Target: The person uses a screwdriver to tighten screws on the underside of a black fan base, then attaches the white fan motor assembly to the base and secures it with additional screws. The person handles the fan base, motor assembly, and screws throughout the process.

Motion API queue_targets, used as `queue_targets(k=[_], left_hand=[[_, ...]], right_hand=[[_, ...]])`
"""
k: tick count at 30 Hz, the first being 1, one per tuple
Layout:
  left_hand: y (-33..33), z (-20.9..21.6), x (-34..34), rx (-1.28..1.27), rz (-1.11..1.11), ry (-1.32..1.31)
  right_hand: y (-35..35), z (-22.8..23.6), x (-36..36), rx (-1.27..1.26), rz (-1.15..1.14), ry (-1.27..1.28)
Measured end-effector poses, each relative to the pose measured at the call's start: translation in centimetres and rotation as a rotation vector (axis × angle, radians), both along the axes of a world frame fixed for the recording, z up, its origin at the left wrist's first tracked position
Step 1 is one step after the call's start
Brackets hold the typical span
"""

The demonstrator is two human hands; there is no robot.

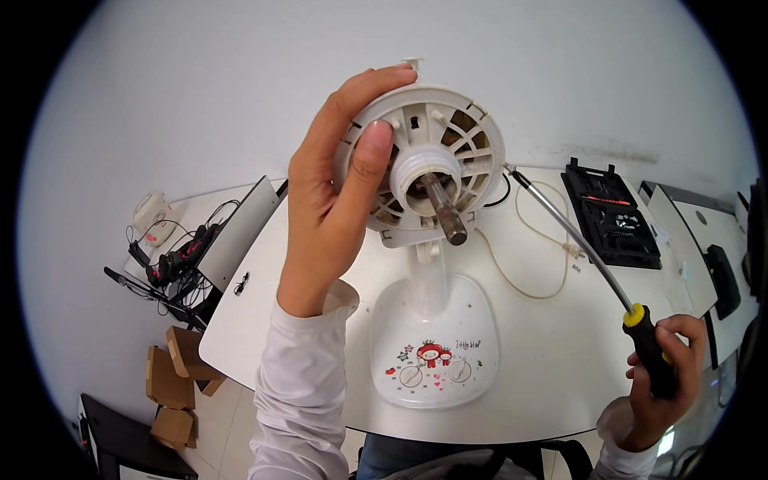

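A white electric fan with its blades and grille off stands on the table, its round motor housing [480, 164] facing me. The bare metal shaft [445, 210] juts out of the housing's threaded collar [428, 160]. My left hand [336, 176] grips the housing's left rim, thumb on the front and fingers over the top. At the right, my right hand [668, 372] is closed around the black and yellow handle of a long screwdriver [578, 240]. Its tip reaches the right side of the housing; whether it touches there I cannot tell. Below, the fan's white base [436, 380] carries two dials and a red cartoon print.
A black tool case [612, 212] lies unfolded at the table's back right, beside the fan's cream power cord [524, 292]. A small black cable [242, 283] rests near the left edge. Cardboard boxes [172, 380] sit on the floor at left. A white wall closes off the back.
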State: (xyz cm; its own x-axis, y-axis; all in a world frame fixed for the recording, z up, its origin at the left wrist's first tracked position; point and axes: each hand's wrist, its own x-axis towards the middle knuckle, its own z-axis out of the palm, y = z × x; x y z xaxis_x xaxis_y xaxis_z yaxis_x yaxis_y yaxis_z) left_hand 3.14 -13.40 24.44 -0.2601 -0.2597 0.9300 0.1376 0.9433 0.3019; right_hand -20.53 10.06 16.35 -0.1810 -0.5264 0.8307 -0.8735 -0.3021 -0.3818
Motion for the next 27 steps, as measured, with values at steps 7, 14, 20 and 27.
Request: queue_targets(k=[7,14,20,27], left_hand=[[-0.2,-0.2,-0.4,-0.046,0.074,0.058],[0.3,-0.4,-1.3,-0.061,0.245,0.178],[0.6,0.2,-2.0,-0.114,0.296,0.213],[0.9,-0.3,-2.5,-0.054,0.339,0.235]], right_hand=[[-1.3,0.3,0.4,-0.084,0.115,0.142],[-1.8,-0.1,0.9,-0.114,0.102,0.132],[-0.9,0.7,0.1,-0.036,0.064,0.208],[-1.5,1.0,0.2,-0.061,0.093,0.208]])
